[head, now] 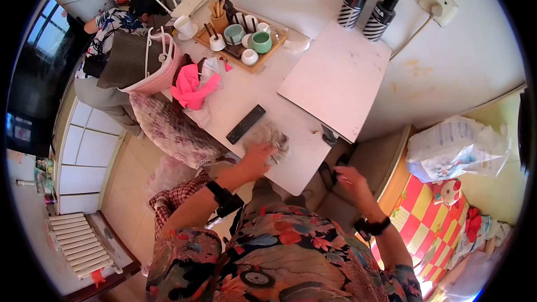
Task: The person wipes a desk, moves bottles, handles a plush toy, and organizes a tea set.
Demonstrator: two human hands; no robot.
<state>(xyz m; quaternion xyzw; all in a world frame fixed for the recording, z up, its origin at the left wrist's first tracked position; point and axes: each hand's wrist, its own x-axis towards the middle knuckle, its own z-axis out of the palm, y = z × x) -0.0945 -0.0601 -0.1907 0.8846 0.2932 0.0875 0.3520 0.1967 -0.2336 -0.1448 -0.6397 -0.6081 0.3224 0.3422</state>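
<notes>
My left hand [258, 157] reaches over the near edge of the white table [300, 161], blurred, at a pale greyish tuft of hair or fibre [272, 136]. Whether its fingers grip the tuft cannot be made out. Just beyond that hand a black remote control [246, 124] lies slantwise on the tabletop. My right hand [350, 178] hangs in the air off the table's right corner, its fingers apart and nothing seen in them. Bright pink cloth [193, 88] is heaped farther left, beside a pink basket [147, 82].
A wooden tray [260, 67] of cups stands at the back. Two striped bottles [352, 4] stand on a raised white board [335, 79]. A floral-covered chair [172, 130] touches the table's left side. Another person [111, 27] bends at the far left. A plastic-wrapped package [453, 151] lies right.
</notes>
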